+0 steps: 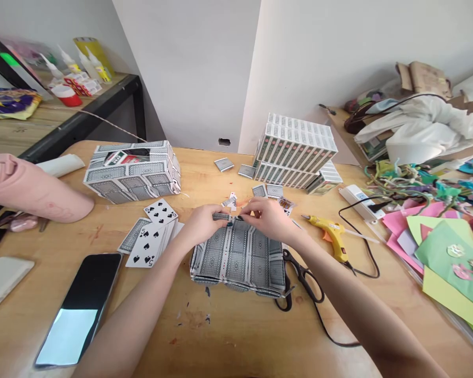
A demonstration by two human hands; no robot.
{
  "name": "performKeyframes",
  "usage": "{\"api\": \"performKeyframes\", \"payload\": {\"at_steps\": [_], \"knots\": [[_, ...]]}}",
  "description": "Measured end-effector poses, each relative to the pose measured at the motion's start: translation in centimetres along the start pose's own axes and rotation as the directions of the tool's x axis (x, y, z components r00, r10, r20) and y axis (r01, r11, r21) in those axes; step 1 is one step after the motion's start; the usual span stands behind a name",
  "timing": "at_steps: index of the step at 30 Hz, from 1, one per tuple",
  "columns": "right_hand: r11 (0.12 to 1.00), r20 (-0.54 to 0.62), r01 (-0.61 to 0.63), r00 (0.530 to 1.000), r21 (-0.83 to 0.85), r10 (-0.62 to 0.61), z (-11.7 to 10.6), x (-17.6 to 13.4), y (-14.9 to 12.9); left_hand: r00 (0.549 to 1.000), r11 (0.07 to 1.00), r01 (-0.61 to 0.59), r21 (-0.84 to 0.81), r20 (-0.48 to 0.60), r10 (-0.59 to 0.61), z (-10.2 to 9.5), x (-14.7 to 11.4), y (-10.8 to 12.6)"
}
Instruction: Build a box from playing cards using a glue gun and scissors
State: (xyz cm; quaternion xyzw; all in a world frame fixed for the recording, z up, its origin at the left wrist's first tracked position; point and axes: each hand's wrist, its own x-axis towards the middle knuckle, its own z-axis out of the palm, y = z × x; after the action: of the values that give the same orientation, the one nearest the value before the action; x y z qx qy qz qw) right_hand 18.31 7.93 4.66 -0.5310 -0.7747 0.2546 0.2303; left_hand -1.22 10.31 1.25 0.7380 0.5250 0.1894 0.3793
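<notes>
A box [240,257] covered in grey-backed playing cards lies in front of me, a strip of card fronts running down its top. At its far edge, my left hand [204,224] is closed, thumb and fingers pinching a folded card flap there. Close beside it my right hand [266,216] also pinches that far edge; its fingertips partly hide what they grip. Black scissors [305,278] lie against the box's right side. Loose playing cards [152,241] are spread to the left of my left hand. Small card scraps [232,200] lie just beyond my fingers.
A larger card-covered box [134,176] with an opening stands back left. Stacked card packs [295,149] rise back right. A yellow glue gun [333,236] and power strip [360,202] are at right, near coloured sheets [453,268]. A phone [79,310] lies front left.
</notes>
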Motion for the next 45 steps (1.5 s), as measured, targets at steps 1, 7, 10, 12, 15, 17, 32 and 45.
{"api": "performKeyframes", "payload": {"at_steps": [1, 7, 10, 12, 15, 17, 32, 45], "knots": [[1.0, -0.005, 0.004, 1.0, -0.005, -0.004, 0.2, 0.1, 0.0, 1.0, 1.0, -0.002, -0.001, 0.0, 0.002, 0.0, 0.0, 0.0], [1.0, -0.035, 0.003, 0.999, 0.022, -0.002, 1.0, 0.3, 0.1, 1.0, 1.0, 0.007, 0.0, 0.015, -0.007, -0.2, -0.1, 0.5], [0.999, -0.055, -0.01, 0.998, 0.038, 0.012, 1.3, 0.1, 0.2, 1.0, 1.0, 0.008, 0.015, 0.013, -0.008, -0.3, -0.1, 0.7], [0.999, -0.055, -0.017, 0.998, 0.048, 0.019, 1.3, 0.0, 0.2, 1.0, 1.0, 0.007, 0.022, 0.012, -0.008, -0.2, -0.1, 0.7], [0.998, -0.051, -0.021, 0.998, 0.059, 0.024, 1.2, -0.1, 0.2, 1.0, 1.0, 0.007, 0.023, 0.011, -0.007, -0.2, 0.0, 0.5], [0.998, -0.049, -0.019, 0.999, 0.058, 0.022, 1.1, -0.1, 0.2, 1.0, 1.0, 0.006, 0.019, 0.012, -0.006, -0.2, 0.0, 0.5], [0.994, -0.08, -0.033, 0.996, 0.107, 0.042, 1.9, 0.1, 0.3, 1.0, 1.0, 0.002, 0.011, 0.013, -0.002, -0.1, 0.0, 0.4], [0.998, -0.12, 0.048, 0.992, 0.037, -0.043, 1.6, -0.1, 0.7, 1.0, 1.0, 0.007, 0.025, 0.011, -0.007, -0.1, 0.0, 0.4]]}}
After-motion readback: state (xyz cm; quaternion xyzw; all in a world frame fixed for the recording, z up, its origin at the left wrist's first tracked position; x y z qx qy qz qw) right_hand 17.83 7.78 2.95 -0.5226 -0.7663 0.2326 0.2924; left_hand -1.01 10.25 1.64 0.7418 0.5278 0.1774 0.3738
